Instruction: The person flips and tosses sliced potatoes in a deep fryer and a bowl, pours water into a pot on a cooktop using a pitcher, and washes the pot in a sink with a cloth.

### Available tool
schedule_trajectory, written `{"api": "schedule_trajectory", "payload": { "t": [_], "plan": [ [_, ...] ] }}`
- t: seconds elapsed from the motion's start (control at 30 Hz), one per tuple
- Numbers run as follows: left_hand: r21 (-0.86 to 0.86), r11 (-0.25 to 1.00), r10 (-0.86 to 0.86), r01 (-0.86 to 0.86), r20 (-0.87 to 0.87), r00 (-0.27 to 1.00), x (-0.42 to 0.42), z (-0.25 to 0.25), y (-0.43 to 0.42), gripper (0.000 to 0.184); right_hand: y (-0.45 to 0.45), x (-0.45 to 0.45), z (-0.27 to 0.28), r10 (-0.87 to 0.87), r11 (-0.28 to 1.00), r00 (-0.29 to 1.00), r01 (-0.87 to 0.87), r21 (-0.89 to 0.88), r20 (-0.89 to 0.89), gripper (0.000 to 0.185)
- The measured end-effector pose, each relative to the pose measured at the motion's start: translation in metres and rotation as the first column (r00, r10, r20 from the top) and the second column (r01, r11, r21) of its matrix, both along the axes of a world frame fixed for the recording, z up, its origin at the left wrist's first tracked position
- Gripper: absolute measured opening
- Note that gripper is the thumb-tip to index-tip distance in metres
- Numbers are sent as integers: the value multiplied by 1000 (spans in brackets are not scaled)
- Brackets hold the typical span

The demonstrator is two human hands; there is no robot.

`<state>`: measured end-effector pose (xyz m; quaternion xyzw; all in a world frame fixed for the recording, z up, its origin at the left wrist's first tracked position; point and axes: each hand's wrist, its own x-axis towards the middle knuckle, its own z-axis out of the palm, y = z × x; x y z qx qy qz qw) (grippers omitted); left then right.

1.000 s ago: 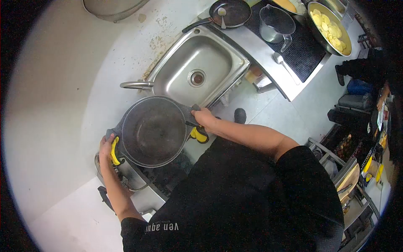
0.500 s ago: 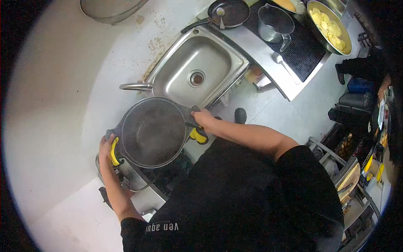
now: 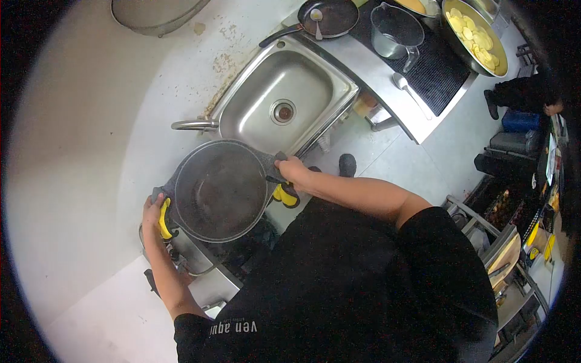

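Observation:
A wide dark grey pot (image 3: 221, 190) with two side handles is held up in front of me, near the sink's lower left corner. My left hand (image 3: 152, 212) is closed on its left handle, with a yellow-and-black pad (image 3: 164, 219) between the hand and the pot. On the other side, my right hand (image 3: 292, 169) grips the right handle. Another yellow-and-black pad (image 3: 286, 195) shows just below that hand; whether it is attached to the handle I cannot tell. The pot's inside looks dark and hazy, with a darker patch on its bottom.
A steel sink (image 3: 242, 121) with a curved tap (image 3: 195, 124) lies beyond the pot. Past it are a frying pan (image 3: 339, 18) with a spoon, a clear jug (image 3: 396, 39) and a bowl (image 3: 503, 68) of yellow slices. Another person's hand (image 3: 552, 109) is at the far right.
My hands and the pot stay almost still. Haze inside the pot has thinned a little, so the dark patch shows more clearly. The other person's hand at the far right has shifted.

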<state>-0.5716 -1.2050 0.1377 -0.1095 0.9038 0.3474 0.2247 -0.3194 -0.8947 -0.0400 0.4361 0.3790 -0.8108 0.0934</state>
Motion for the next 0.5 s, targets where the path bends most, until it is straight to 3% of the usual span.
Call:
{"api": "schedule_trajectory", "payload": {
  "t": [0.17,0.33,0.4,0.5],
  "plan": [
    [19,1000,-25,25,35,999,-6,0,-7,69,-1,-2,-1,55,997,995,-59,43,88,37],
    [-19,999,-39,40,48,998,-10,0,-8,74,2,1,6,41,999,998,-42,28,49,38],
    [37,995,-92,88,130,987,-11,4,-7,78,1,1,4,39,998,998,-41,39,42,38],
    [-19,1000,-17,18,60,998,-10,1,-6,76,-5,-1,-16,-9,997,1000,9,-75,4,37]
  ]
}}
